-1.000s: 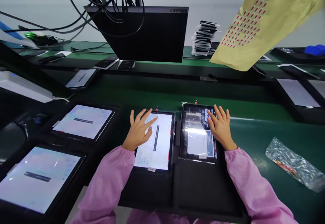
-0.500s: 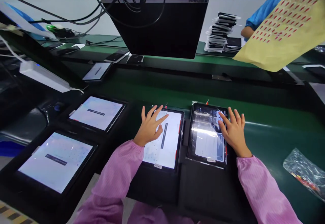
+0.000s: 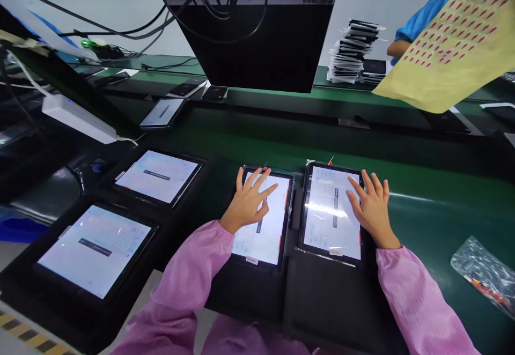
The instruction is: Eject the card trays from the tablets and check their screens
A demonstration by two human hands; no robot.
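Two tablets lie side by side in a black holder in front of me. My left hand [image 3: 248, 203] rests open with spread fingers on the left tablet [image 3: 265, 231], whose screen is lit white. On the right tablet [image 3: 328, 215], also showing a white screen with a dark bar, lies my right hand [image 3: 372, 208], fingers stretched out and apart. Both arms wear pink sleeves. Neither hand holds anything.
Two more lit tablets [image 3: 159, 175] [image 3: 94, 249] sit in holders at the left. A dark monitor [image 3: 261, 38] hangs above the green belt [image 3: 422, 210]. A yellow sticker sheet [image 3: 446, 49] hangs top right; a plastic bag [image 3: 483, 274] lies right. A person in blue [image 3: 422, 17] works behind a stack of devices [image 3: 352, 52].
The right tablet's screen has switched from a dark panel view to a white screen. Both hands stay on the tablets; the view has shifted slightly.
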